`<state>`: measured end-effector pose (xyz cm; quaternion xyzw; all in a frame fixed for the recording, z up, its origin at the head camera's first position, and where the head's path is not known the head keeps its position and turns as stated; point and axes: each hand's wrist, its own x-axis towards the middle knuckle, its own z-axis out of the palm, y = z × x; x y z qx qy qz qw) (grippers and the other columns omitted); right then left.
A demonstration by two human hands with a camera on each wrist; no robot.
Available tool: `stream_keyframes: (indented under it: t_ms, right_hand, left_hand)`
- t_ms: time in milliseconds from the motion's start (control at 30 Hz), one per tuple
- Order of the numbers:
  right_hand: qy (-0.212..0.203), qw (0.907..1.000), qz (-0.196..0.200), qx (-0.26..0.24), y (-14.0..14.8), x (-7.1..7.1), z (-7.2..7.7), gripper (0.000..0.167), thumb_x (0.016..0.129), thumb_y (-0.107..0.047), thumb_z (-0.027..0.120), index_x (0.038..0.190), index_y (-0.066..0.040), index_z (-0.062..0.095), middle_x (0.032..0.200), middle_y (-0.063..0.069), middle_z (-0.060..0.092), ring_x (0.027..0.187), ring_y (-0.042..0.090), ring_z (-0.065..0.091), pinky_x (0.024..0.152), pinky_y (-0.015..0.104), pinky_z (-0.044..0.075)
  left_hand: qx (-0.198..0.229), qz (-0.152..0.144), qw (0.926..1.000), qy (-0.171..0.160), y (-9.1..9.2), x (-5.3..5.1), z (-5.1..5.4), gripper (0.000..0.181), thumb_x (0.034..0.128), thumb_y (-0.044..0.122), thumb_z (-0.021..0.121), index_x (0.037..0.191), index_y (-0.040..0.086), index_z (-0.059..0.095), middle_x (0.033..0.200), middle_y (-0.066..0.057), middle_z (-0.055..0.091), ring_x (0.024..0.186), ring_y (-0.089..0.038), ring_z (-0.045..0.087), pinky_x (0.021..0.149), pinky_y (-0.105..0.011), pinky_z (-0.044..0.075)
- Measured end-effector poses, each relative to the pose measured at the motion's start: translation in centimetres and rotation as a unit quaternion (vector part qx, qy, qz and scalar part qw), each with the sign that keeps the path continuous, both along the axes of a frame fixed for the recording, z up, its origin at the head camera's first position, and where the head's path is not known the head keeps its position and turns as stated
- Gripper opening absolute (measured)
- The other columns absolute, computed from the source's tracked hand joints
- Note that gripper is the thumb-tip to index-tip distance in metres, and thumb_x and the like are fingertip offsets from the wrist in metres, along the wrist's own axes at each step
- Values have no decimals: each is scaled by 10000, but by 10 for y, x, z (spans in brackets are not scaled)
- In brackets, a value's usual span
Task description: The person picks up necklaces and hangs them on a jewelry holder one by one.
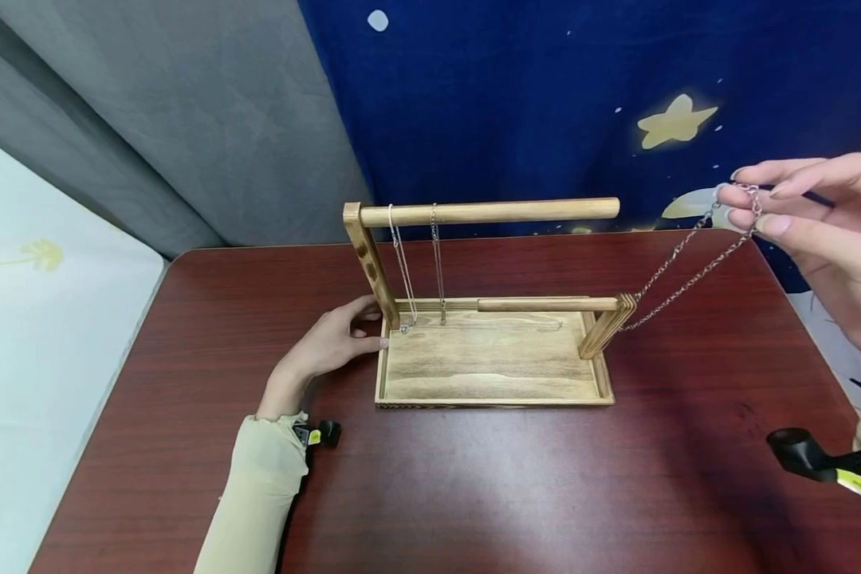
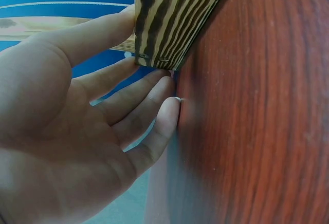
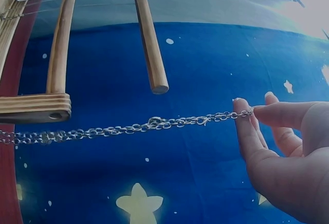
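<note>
A wooden necklace stand (image 1: 495,402) with a tray base, a high bar (image 1: 516,210) and a low bar (image 1: 545,304) sits on the table. My left hand (image 1: 337,339) grips the tray's left end, thumb in front and fingers behind; in the left wrist view they meet its striped end wall (image 2: 175,18). To the right of the stand, my right hand (image 1: 832,215) pinches a silver chain necklace (image 3: 118,130) between thumb and fingertips. Its doubled strands slant down past the low bar's post (image 1: 606,327), which hides part of them; a clasp shows in the right wrist view.
Two thin necklaces hang near the left end of the high bar, a pale one (image 1: 402,259) and a darker one (image 1: 438,263). Both bars have free right or left ends. Behind the dark red table (image 1: 459,486) hangs a blue star-patterned curtain (image 1: 516,104).
</note>
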<state>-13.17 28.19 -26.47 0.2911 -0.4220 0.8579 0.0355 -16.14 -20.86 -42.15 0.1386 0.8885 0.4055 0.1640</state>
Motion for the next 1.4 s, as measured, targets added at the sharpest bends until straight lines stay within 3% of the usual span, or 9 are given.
stream_keyframes:
  t_ms: [267, 600, 800, 1033, 1400]
  right_hand:
    - [-66, 9972, -470, 572, -5, -7, 7, 260, 825, 353, 469, 1081, 320, 499, 1192, 366, 587, 1051, 427, 658, 924, 415, 522]
    - [-411, 9957, -716, 412, -25, -14, 13, 318, 782, 414, 423, 1086, 358, 498, 1166, 426, 575, 1025, 466, 656, 876, 438, 535]
    - [-545, 9919, -999, 568, -35, -15, 16, 351, 793, 394, 451, 1137, 339, 495, 1128, 412, 604, 1007, 442, 670, 867, 426, 530]
    - [-1006, 9921, -683, 296, -39, -22, 17, 374, 797, 407, 411, 1129, 301, 548, 1090, 379, 640, 1006, 433, 677, 871, 420, 530]
    - [-1023, 9930, -512, 310, -50, -33, 17, 348, 817, 389, 412, 1119, 294, 557, 1061, 373, 651, 1001, 427, 682, 864, 429, 532]
  left_hand:
    - [154, 2, 9999, -70, 0, 1, 1, 677, 883, 178, 776, 1472, 87, 454, 1332, -155, 604, 1212, -283, 587, 975, -479, 475]
    - [-71, -15, 9999, -98, 0, 1, 3, 713, 901, 208, 757, 1507, 63, 410, 1338, -150, 603, 1174, -288, 600, 981, -480, 459]
    - [-28, -86, 10000, -34, 2, 0, 4, 700, 895, 199, 764, 1493, 64, 428, 1327, -153, 610, 1164, -278, 614, 975, -472, 470]
    - [-19, -6, 9999, -128, 4, 2, 5, 715, 895, 195, 763, 1505, 70, 410, 1340, -151, 600, 1177, -279, 606, 983, -469, 468]
    - [-26, -27, 10000, -19, 2, 1, 2, 701, 893, 203, 766, 1492, 71, 428, 1329, -152, 607, 1230, -275, 570, 992, -474, 454]
